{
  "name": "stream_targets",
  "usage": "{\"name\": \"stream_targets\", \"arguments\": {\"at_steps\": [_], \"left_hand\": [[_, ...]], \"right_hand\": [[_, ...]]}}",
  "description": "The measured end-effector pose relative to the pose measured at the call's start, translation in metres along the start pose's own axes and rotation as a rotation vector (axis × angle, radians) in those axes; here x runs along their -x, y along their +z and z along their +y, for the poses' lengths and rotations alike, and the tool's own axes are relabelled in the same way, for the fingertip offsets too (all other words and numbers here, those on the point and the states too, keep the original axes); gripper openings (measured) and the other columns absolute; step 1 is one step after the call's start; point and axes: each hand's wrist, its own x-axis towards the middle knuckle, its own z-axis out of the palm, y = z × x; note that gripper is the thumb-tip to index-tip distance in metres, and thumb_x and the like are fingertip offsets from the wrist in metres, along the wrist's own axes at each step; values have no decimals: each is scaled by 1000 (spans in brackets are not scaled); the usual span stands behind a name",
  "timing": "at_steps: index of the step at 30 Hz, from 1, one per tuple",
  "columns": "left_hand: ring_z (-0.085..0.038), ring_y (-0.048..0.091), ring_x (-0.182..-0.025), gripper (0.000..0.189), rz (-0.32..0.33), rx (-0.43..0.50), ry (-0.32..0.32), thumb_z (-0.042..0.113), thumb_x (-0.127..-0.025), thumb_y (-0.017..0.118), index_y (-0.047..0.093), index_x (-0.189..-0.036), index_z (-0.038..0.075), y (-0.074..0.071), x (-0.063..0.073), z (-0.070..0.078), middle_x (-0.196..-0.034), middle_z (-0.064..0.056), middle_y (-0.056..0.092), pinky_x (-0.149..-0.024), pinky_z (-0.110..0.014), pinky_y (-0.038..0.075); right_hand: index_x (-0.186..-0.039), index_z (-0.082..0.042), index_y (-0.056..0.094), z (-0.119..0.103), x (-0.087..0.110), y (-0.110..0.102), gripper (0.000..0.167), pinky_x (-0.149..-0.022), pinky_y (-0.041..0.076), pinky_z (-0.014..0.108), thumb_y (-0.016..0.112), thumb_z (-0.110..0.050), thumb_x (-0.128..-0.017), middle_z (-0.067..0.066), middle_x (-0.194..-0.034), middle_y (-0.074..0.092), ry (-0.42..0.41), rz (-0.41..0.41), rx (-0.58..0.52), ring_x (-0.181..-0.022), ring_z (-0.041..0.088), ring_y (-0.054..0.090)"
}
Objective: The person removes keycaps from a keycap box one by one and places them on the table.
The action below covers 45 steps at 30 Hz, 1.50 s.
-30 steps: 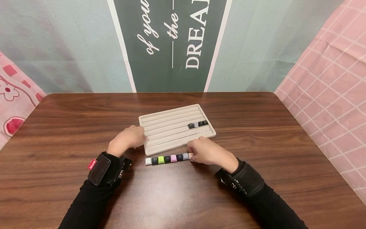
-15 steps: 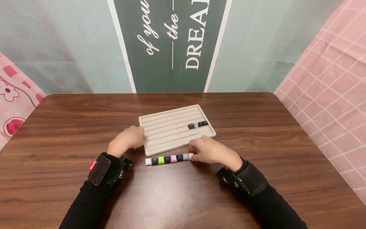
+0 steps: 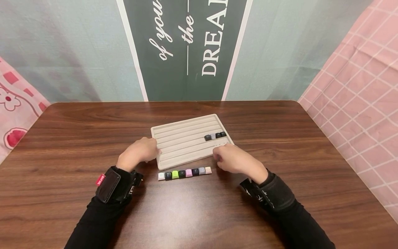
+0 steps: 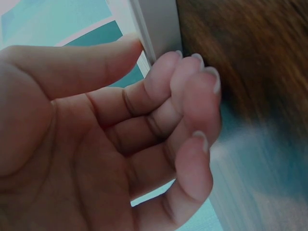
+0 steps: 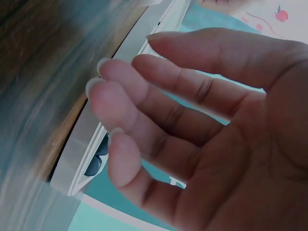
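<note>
A shallow beige keycap tray [image 3: 183, 138] with long parallel ridges lies at a slant on the table. My left hand [image 3: 139, 152] pinches its left edge, thumb at the rim and curled fingers [image 4: 197, 101] against the outer side. By the tray's front right edge is my right hand [image 3: 233, 158], its fingers loosely bent and nothing between them; the thumb [image 5: 192, 45] stays apart from the other fingertips. In front of the tray runs a row of keycaps [image 3: 188, 172] in white, black, lime, pink, grey and cream. Several black and grey keycaps [image 3: 214, 136] sit in the tray's right part.
The brown wooden table [image 3: 186, 214] reaches back to a pale green curtain [image 3: 267, 52] with a dark lettered panel [image 3: 186, 83]. Pink cloth hangs on both sides, the gridded one [image 3: 357, 86] at the right.
My right hand has let go of the cream keycap at the row's right end and moved right and back toward the tray's front edge. My left hand has stayed put.
</note>
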Motion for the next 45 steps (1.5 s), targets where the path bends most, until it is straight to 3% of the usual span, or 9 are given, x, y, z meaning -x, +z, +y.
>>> {"name": "stream_targets", "arguments": {"at_steps": [13, 26, 45], "left_hand": [[-16, 48, -50, 21, -6, 1, -6, 18, -94, 47, 58, -85, 1, 1, -1, -1, -58, -6, 51, -55, -28, 36], [-17, 46, -51, 21, -19, 22, -19, 18, -95, 47, 58, -86, 2, 0, 0, -1, -59, -6, 49, -54, -28, 36], [-17, 48, -52, 21, -9, 15, -29, 18, -94, 48, 57, -84, 2, -1, -1, -2, -58, -6, 51, -55, -29, 36]], "right_hand": [[-66, -9, 50, 3, -2, 0, 16, -53, 38, 29, 58, 4, -72, 0, -60, 47, 88, 79, 51, -58, 16, 46], [-68, -6, 51, 3, -14, -2, 14, -52, 38, 29, 59, 2, -76, 3, -62, 48, 119, 182, 46, -57, 17, 45], [-71, -1, 55, 6, -36, -6, 9, -61, 44, 38, 60, 6, -69, 8, -71, 49, 85, 280, 79, -68, 24, 51]]}}
